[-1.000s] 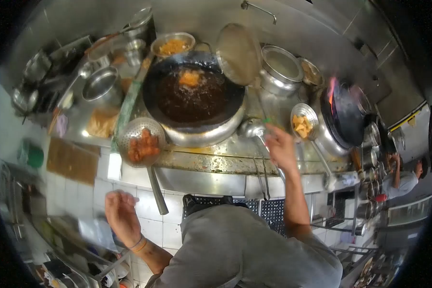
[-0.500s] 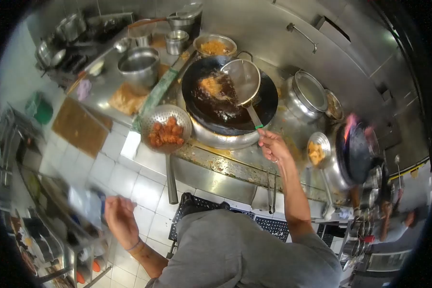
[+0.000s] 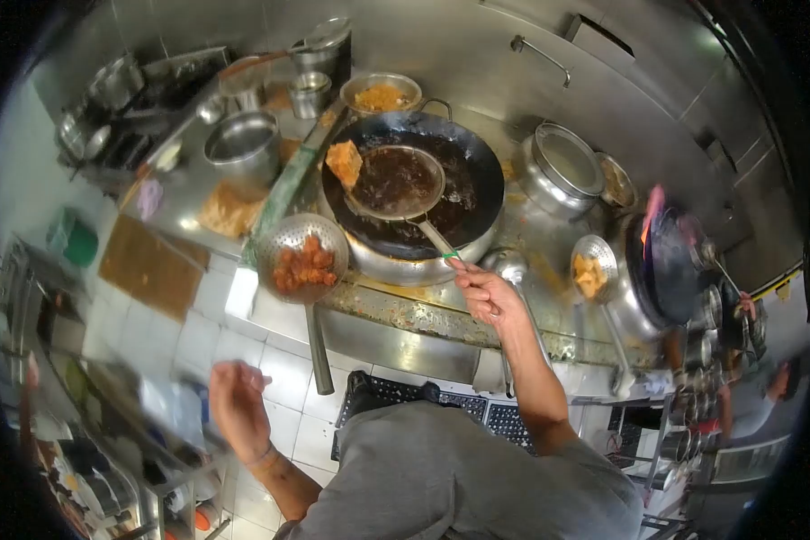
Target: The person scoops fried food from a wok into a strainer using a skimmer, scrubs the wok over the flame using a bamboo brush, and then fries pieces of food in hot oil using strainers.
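Note:
My right hand is closed round the handle of a wire-mesh strainer, with a green band on the handle just ahead of my fingers. The strainer's mesh bowl is over the dark oil in a black wok. A fried golden-brown piece is at the strainer's left rim. Low on the left, my left hand hangs above the tiled floor with loosely bent fingers and nothing in it. Between it and the wok, a perforated skimmer holds reddish-brown fried pieces, its handle jutting out past the counter edge.
Behind the wok stands a bowl of orange-yellow food. To the right are a ladle, a lidded pot, another skimmer with fried pieces and a second wok. A steel pot stands left. Another person is far right.
The strainer has swung left and lower over the oil, my right hand moving left with it. The fried piece now shows at the strainer's left rim. A ladle has come into view beside my right hand.

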Available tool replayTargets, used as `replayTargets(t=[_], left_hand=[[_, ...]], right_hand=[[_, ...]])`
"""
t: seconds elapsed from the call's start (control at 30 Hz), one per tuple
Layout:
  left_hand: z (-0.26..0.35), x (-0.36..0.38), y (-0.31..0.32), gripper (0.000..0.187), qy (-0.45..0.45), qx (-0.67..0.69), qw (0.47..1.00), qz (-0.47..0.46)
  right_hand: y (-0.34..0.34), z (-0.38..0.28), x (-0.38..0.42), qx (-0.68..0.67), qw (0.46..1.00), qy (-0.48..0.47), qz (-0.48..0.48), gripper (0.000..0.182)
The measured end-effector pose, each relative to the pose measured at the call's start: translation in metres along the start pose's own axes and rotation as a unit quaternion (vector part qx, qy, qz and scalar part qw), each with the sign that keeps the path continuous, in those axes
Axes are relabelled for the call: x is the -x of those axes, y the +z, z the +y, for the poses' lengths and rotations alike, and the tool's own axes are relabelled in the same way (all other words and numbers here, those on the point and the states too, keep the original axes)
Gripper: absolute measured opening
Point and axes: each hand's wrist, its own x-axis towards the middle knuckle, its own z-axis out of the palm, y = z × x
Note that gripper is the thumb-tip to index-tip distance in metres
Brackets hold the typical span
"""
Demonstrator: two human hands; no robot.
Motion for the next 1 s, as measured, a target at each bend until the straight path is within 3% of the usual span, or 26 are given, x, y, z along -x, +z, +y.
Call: replayTargets(t=[0.47, 0.6, 0.8, 1.0], left_hand=[[-0.008, -0.022, 0.007, 0.008, -0.023, -0.004, 1.0, -0.013], [-0.008, -0.025, 0.008, 0.008, -0.026, -0.002, 0.999, -0.03], [-0.009, -0.032, -0.002, 0.009, -0.037, -0.016, 0.999, -0.009], [0.0, -0.032, -0.001, 0.01, -0.01, -0.019, 1.0, 0.014]], right_hand=[[-0.026, -0.008, -0.036, -0.081, 0.995, 0.04, -0.036, 0.041], [0.001, -0.008, -0.017, -0.013, 1.0, 0.01, -0.001, 0.042], [-0.003, 0.002, -0.027, -0.078, 0.996, 0.0, -0.036, 0.044], [0.0, 0.02, -0.016, -0.042, 0.998, -0.027, -0.03, 0.037]])
